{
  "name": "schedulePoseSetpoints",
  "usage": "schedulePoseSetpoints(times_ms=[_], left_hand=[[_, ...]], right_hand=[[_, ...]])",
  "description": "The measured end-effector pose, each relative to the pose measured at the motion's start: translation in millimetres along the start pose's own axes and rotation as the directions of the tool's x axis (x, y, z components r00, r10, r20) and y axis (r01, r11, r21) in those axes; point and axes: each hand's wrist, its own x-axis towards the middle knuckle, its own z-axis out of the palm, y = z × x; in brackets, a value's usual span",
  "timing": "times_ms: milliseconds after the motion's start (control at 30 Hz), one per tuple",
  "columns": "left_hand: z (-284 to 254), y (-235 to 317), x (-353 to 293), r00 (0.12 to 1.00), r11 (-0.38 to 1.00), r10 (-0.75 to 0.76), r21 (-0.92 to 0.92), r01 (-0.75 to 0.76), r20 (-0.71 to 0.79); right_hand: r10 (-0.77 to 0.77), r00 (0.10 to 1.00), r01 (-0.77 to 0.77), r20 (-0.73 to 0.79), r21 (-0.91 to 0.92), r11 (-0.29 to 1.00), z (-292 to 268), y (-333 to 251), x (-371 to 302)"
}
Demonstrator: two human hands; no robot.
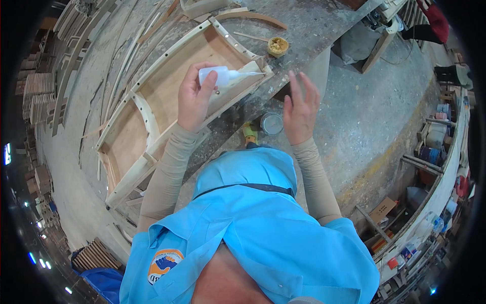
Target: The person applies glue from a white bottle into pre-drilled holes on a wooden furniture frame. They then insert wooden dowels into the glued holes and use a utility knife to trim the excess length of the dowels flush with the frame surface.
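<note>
My left hand (195, 96) is closed round a small white squeeze bottle (215, 76) with a long thin nozzle. The bottle lies nearly level, its tip pointing right at the near right corner of a curved wooden frame (152, 83). That frame has pale rails dotted with dark holes and a brown panel inside. My right hand (300, 109) is held in the air to the right of the corner, fingers apart, with nothing in it. Beyond the corner stands a small tub of yellowish paste (278, 46), with a thin stick (251, 37) beside it.
The frame rests on a stained workbench (324, 20). Curved wood strips (253, 19) and a pale plastic bin (202, 6) are at its far side. A round tin (272, 123) stands on the floor by my shoe (249, 130). Cluttered shelving (430, 147) runs along the right; another person (433, 25) is at upper right.
</note>
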Motion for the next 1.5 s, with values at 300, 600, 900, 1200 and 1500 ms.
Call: schedulePoseSetpoints(times_ms=[300, 600, 900, 1200, 1500], left_hand=[[9, -13, 15, 0.995, 0.976, 0.096, 0.198, -0.089, -0.027], [20, -10, 20, 0.991, 0.963, 0.135, 0.237, -0.127, -0.019], [26, -7, 24, 0.976, 0.920, 0.218, 0.337, -0.201, -0.015], [25, -9, 24, 0.965, 0.876, 0.262, 0.424, -0.232, -0.014], [19, -4, 17, 0.973, 0.885, 0.231, 0.421, -0.200, -0.024]], right_hand=[[0.091, 0.995, -0.082, -0.045, 0.171, 0.982, 1, 3, 3], [0.117, 0.993, -0.111, -0.016, 0.201, 0.973, 9, 0, 5], [0.149, 0.989, -0.149, 0.009, 0.179, 0.973, 9, 7, 7], [0.153, 0.988, -0.156, 0.030, 0.154, 0.976, 10, 10, 4], [0.154, 0.987, -0.159, 0.044, 0.152, 0.975, 12, 11, 5]])
